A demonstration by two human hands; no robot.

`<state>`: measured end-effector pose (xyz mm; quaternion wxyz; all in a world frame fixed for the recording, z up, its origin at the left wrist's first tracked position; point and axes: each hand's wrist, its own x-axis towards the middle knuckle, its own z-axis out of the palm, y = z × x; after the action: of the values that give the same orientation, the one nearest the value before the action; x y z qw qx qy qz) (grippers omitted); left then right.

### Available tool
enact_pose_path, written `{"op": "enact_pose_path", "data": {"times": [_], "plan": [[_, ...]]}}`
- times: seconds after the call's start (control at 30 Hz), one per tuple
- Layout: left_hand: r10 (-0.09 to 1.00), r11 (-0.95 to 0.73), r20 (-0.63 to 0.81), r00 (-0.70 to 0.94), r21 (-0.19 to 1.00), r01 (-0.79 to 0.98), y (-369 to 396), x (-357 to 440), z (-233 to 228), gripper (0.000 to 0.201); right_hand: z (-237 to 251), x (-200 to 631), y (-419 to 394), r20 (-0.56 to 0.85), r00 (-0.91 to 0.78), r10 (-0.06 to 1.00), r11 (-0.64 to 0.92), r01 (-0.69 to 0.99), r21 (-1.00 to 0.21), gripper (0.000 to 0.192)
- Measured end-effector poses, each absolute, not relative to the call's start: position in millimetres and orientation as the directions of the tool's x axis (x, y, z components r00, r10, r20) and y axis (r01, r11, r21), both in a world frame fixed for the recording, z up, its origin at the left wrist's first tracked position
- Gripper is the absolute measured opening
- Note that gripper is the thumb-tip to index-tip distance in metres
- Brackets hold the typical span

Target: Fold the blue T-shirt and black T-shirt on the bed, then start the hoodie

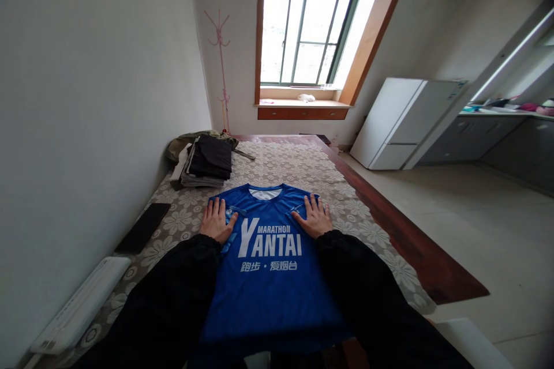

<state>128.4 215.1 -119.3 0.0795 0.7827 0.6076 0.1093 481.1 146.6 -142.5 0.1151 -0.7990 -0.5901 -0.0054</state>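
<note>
A blue T-shirt point(268, 277) with white "MARATHON YANTAI" lettering lies flat, front up, on a floral lace cover point(285, 167) over a wooden platform. My left hand point(216, 220) rests palm down, fingers spread, on the shirt's left shoulder. On the right shoulder my right hand point(314, 216) lies flat in the same way. Neither hand grips the cloth. Both arms wear black sleeves that hide the shirt's lower sides.
A stack of folded dark clothes point(208, 164) sits beyond the shirt at the left, by the wall. A black flat object point(141, 228) and a white unit point(78, 308) lie along the left wall. The platform's wooden edge point(415, 248) runs at the right; a white fridge point(402, 121) stands beyond.
</note>
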Motion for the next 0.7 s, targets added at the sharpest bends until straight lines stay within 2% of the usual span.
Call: {"op": "enact_pose_path", "data": {"times": [0.1, 0.2, 0.27, 0.33, 0.37, 0.43, 0.5, 0.53, 0.6, 0.67, 0.7], "plan": [[0.963, -0.270, 0.066, 0.262, 0.210, 0.940, 212, 129, -121, 0.089, -138, 479, 143, 0.171, 0.231, 0.958, -0.205, 0.966, -0.154, 0.088], [0.964, -0.266, 0.077, 0.255, 0.207, 0.942, 210, 133, -120, 0.088, -134, 474, 141, 0.095, 0.248, 0.964, -0.231, 0.960, -0.158, 0.084], [0.966, -0.259, 0.088, 0.244, 0.239, 0.936, 209, 137, -114, 0.085, -125, 469, 141, 0.048, 0.266, 0.963, -0.255, 0.952, -0.169, 0.084], [0.970, -0.242, 0.111, 0.218, 0.311, 0.919, 206, 138, -102, 0.080, -110, 464, 137, 0.068, 0.259, 0.964, -0.240, 0.949, -0.205, 0.081], [0.970, -0.236, 0.137, 0.198, 0.367, 0.900, 201, 136, -94, 0.076, -101, 463, 132, 0.115, 0.253, 0.961, -0.218, 0.943, -0.249, 0.078], [0.959, -0.264, 0.231, 0.165, 0.510, 0.819, 181, 124, -77, 0.065, -84, 465, 108, 0.264, 0.230, 0.936, -0.107, 0.906, -0.410, 0.068], [0.915, -0.370, 0.379, 0.137, 0.654, 0.660, 142, 103, -67, 0.055, -76, 471, 63, 0.425, 0.207, 0.881, 0.116, 0.776, -0.620, 0.055], [0.890, -0.415, 0.445, 0.095, 0.709, 0.570, 114, 90, -66, 0.050, -79, 476, 33, 0.470, 0.209, 0.857, 0.230, 0.661, -0.714, 0.046], [0.839, -0.451, 0.532, -0.114, 0.798, 0.399, 52, 65, -79, 0.039, -101, 486, -35, 0.510, 0.292, 0.809, 0.349, 0.459, -0.817, 0.035], [0.732, -0.486, 0.534, -0.423, 0.845, 0.225, -9, 44, -110, 0.035, -140, 492, -102, 0.492, 0.477, 0.728, 0.372, 0.328, -0.868, 0.042], [0.696, -0.456, 0.469, -0.544, 0.874, 0.171, -35, 35, -130, 0.034, -162, 494, -130, 0.445, 0.564, 0.696, 0.322, 0.309, -0.895, 0.046]]}}
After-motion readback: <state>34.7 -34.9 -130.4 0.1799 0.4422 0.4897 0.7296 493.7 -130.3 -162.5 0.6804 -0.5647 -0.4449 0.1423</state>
